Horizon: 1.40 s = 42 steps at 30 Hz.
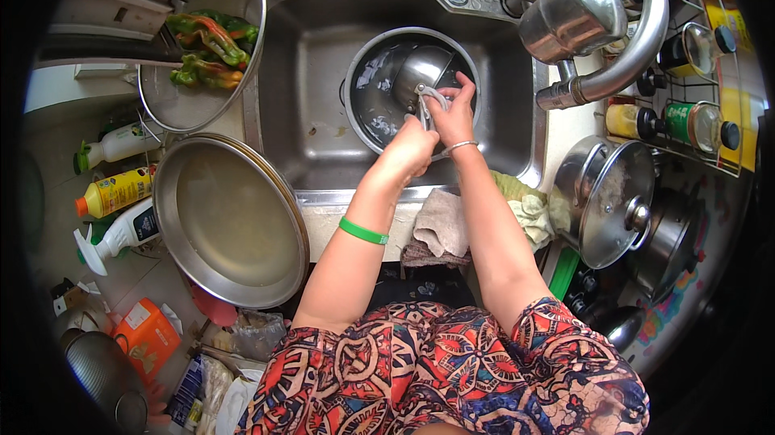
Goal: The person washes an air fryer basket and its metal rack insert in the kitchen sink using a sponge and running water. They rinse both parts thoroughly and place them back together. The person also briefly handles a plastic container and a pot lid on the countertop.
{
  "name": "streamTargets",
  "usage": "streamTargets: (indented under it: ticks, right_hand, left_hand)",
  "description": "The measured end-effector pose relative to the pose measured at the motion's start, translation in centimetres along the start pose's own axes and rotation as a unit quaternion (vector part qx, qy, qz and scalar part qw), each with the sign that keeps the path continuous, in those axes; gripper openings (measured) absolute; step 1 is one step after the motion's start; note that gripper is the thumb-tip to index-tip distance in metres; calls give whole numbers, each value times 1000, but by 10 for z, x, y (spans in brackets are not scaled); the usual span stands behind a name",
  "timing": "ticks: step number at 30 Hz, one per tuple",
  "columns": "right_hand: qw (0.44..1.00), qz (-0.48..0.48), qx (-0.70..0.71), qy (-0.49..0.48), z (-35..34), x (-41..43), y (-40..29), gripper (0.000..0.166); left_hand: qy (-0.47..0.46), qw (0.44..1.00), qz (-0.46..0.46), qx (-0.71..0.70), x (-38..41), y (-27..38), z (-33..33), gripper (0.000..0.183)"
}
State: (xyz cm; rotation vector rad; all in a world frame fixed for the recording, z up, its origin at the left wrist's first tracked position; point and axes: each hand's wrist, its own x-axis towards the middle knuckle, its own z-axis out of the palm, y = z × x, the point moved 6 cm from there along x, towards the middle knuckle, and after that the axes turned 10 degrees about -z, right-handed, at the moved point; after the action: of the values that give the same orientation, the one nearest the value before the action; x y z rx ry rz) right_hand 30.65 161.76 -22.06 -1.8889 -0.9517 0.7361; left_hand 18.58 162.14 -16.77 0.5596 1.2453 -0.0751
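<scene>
A round metal pot (363, 56) stands in the sink with water in it. Inside it is a smaller, shiny rounded metal vessel (419, 65), partly under the water. Against this vessel rests a grey hinged metal tool (424, 105), its pivot and curved handle showing. My left hand (415, 147) is closed around the lower end of the tool, over the pot's near rim. Just to its right, my right hand (455, 117) holds the curved handle with thumb and fingers over the pot. Its fingers partly hide the tool and the vessel's right side.
The steel sink (309, 89) surrounds the pot, with a thick faucet (642, 29) at right. Left are a strainer (263, 41) of peppers (218, 41) and a wide metal basin (175, 235). A lidded pot (611, 205) and cloths (442, 223) sit nearer right.
</scene>
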Motion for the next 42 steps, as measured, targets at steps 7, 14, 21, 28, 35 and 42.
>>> streamTargets:
  ticks: [7,14,21,28,35,42]
  right_hand:
    - [997,29,-61,29,7,6,-5,76]
    - [996,39,-76,40,7,7,-6,74]
    - [994,53,-88,48,11,8,-11,76]
    - [984,96,1,152,9,12,17,73]
    - [979,148,71,120,-19,25,55,80]
    - [953,196,205,105,8,2,56,76]
  left_hand:
    - [87,985,43,144,9,-3,-3,37]
    - [97,963,71,243,2,-5,-5,63]
    - [124,951,72,276,-16,1,-4,64]
    - [183,913,95,352,-11,-11,-9,70]
    - [215,875,66,428,-12,-11,6,67]
    - [263,809,95,518,-6,-21,10,67]
